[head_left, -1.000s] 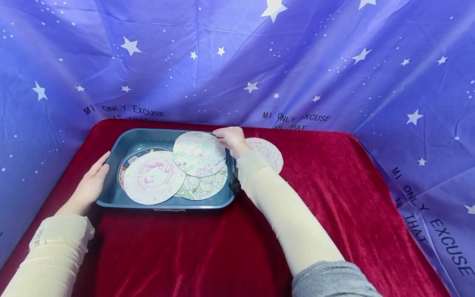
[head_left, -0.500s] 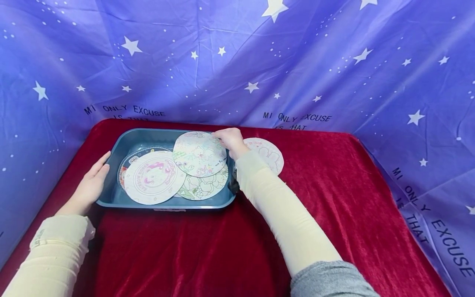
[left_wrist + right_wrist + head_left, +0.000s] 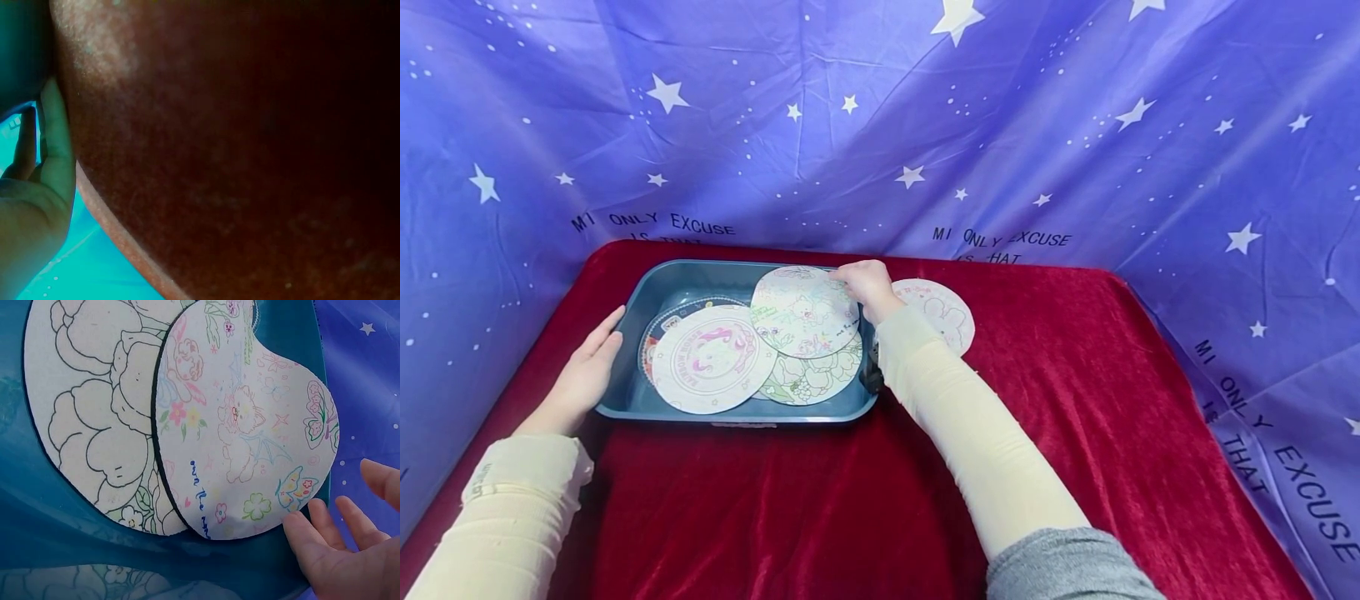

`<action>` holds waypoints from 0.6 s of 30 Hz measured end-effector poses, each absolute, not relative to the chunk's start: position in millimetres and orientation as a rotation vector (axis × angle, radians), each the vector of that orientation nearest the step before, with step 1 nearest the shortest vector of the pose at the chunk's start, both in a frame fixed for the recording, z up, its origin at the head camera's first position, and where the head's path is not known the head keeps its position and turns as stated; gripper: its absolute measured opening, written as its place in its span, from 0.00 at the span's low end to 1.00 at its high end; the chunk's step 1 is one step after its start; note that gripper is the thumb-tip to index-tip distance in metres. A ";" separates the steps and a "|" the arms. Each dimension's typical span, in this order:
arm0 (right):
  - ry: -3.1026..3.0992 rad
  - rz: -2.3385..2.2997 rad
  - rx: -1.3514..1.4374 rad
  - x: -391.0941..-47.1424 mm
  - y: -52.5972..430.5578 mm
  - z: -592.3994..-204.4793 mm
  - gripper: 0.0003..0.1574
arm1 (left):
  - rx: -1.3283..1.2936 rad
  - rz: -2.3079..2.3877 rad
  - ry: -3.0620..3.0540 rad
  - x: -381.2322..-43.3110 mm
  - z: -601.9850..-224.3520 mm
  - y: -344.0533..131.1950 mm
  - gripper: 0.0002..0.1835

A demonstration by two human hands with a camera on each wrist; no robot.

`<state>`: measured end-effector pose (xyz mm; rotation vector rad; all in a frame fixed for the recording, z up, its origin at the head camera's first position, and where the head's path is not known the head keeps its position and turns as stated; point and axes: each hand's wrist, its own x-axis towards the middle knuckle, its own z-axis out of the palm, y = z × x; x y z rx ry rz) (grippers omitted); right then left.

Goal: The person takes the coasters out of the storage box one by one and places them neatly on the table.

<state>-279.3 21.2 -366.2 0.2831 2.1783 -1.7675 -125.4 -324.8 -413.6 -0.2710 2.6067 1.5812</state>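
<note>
My left hand (image 3: pixel 582 377) rests against the left end of a blue tray (image 3: pixel 681 268), its fingers straight along the outer wall; the left wrist view shows the fingers (image 3: pixel 55 134) lying flat there. My right hand (image 3: pixel 868 287) is at the tray's far right corner, fingers loosely spread. In the right wrist view a fingertip (image 3: pixel 294 522) touches the edge of a round white mat with a winged cat drawing (image 3: pixel 250 425). Under that mat lies a flower-printed round mat (image 3: pixel 812 379). A pink-printed round mat (image 3: pixel 715 358) overlaps a dark-bordered one (image 3: pixel 651 333) on the left.
Another round mat with a pink line drawing (image 3: pixel 943 312) lies outside the tray, to its right, partly behind my right forearm. Everything stands on a red velvet cloth (image 3: pixel 775 500). A blue star-patterned curtain (image 3: pixel 880 125) hangs behind and on both sides.
My right hand has dropped very slightly at the tray's corner. The left hand, tray and mats have stayed as they were.
</note>
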 end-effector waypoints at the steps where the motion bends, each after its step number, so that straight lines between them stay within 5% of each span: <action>1: 2.189 -1.754 0.288 -279.4 20.8 -366.4 0.20 | -0.273 1.580 2.606 -125.4 -414.0 -325.0 0.32; 18: 2.435 -1.539 0.269 -275.9 14.0 -366.6 0.25 | -0.281 1.573 2.604 -127.1 -416.2 -327.3 0.32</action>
